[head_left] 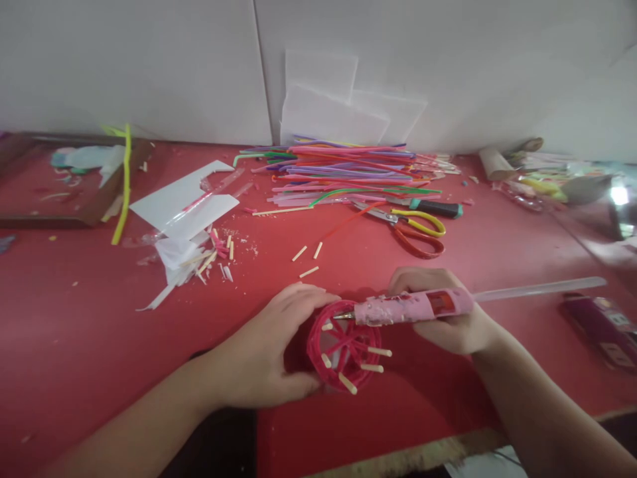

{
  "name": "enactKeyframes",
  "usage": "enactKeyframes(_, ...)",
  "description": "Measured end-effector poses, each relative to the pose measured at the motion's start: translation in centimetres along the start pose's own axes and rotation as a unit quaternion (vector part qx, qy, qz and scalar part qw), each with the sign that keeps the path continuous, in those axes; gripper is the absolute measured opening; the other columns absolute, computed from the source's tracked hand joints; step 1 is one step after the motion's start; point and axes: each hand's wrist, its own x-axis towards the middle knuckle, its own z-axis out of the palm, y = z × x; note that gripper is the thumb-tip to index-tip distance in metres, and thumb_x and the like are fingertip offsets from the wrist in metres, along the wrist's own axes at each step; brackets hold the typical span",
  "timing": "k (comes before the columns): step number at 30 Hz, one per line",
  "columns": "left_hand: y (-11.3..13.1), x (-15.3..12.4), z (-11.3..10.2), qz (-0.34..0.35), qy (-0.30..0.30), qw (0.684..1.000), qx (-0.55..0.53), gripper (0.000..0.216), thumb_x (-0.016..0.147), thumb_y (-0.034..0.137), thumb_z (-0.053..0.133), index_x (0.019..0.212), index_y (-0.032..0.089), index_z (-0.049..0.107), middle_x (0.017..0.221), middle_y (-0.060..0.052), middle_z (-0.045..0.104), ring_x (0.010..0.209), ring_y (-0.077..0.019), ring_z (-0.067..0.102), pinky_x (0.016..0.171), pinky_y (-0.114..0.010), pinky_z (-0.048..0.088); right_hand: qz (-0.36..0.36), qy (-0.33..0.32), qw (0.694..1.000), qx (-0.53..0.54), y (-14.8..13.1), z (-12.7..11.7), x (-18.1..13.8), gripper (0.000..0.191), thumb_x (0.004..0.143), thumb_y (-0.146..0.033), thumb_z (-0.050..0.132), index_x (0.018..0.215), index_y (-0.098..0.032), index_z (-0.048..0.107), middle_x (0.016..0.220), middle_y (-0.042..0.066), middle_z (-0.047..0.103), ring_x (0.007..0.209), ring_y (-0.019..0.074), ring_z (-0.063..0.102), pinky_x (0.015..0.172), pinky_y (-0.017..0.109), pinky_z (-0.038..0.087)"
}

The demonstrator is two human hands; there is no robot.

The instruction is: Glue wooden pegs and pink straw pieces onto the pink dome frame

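Note:
My left hand (pixel 266 348) is wrapped around the left side of a small red wheel made of straws (pixel 343 346), held upright on the red table (pixel 89 345). Short pale sticks poke out of the wheel's spokes and rim. My right hand (pixel 448 318) grips a pink glue gun (pixel 413 307) with a clear glue stick (pixel 540 289) sticking out of its back. The gun's metal nozzle touches the top left of the wheel's rim.
A pile of coloured straws (pixel 348 174) lies at the back, with red and yellow scissors (pixel 415 229) in front of it. White paper scraps and cut bits (pixel 186 226) lie to the left beside a brown tray (pixel 64 182). A purple box (pixel 604 328) sits at right.

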Motion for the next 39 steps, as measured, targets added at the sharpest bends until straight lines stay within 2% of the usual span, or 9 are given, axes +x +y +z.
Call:
enactKeyframes(5, 0.21, 0.12, -0.18, -0.002, 0.0, 1.0, -0.026, 0.076, 0.074, 0.023, 0.078, 0.141, 0.029, 0.043, 0.14, -0.008, 0.054, 0.129, -0.0295, 0.055, 0.111, -0.047, 0.045, -0.011, 0.012, 0.999, -0.028, -0.07, 0.12, 0.09, 0.002, 0.075, -0.022, 0.055, 0.076, -0.02, 0.055, 0.07, 0.002, 0.057, 0.055, 0.0125, 0.049, 0.048, 0.027, 0.036)
enactKeyframes(15, 0.45, 0.28, -0.39, -0.008, 0.001, 0.999, -0.038, 0.075, 0.071, 0.021, 0.079, 0.139, 0.029, 0.047, 0.137, -0.008, 0.058, 0.126, -0.032, 0.057, 0.109, -0.049, 0.047, -0.031, 0.007, 0.998, -0.047, 0.05, 0.1, 0.19, 0.004, 0.076, -0.022, 0.058, 0.077, -0.021, 0.054, 0.071, 0.003, 0.059, 0.056, 0.0141, 0.05, 0.05, 0.029, 0.038)
enactKeyframes(25, 0.49, 0.36, -0.4, -0.014, -0.004, 0.999, -0.038, 0.079, 0.068, 0.016, 0.078, 0.139, 0.028, 0.046, 0.137, -0.007, 0.057, 0.126, -0.0306, 0.056, 0.111, -0.048, 0.045, -0.033, 0.007, 0.998, -0.047, 0.06, 0.13, 0.17, 0.004, 0.076, -0.022, 0.056, 0.076, -0.021, 0.053, 0.07, 0.002, 0.057, 0.056, 0.0131, 0.049, 0.05, 0.028, 0.036)
enactKeyframes(39, 0.52, 0.32, -0.35, -0.011, 0.0, 0.999, -0.036, 0.076, 0.07, 0.019, 0.078, 0.138, 0.029, 0.047, 0.135, -0.007, 0.058, 0.124, -0.0304, 0.058, 0.108, -0.047, 0.048, -0.039, 0.014, 0.997, -0.065, -0.21, 0.12, 0.3, 0.007, 0.077, -0.022, 0.057, 0.073, -0.021, 0.051, 0.067, 0.002, 0.055, 0.054, 0.0133, 0.046, 0.048, 0.029, 0.035)
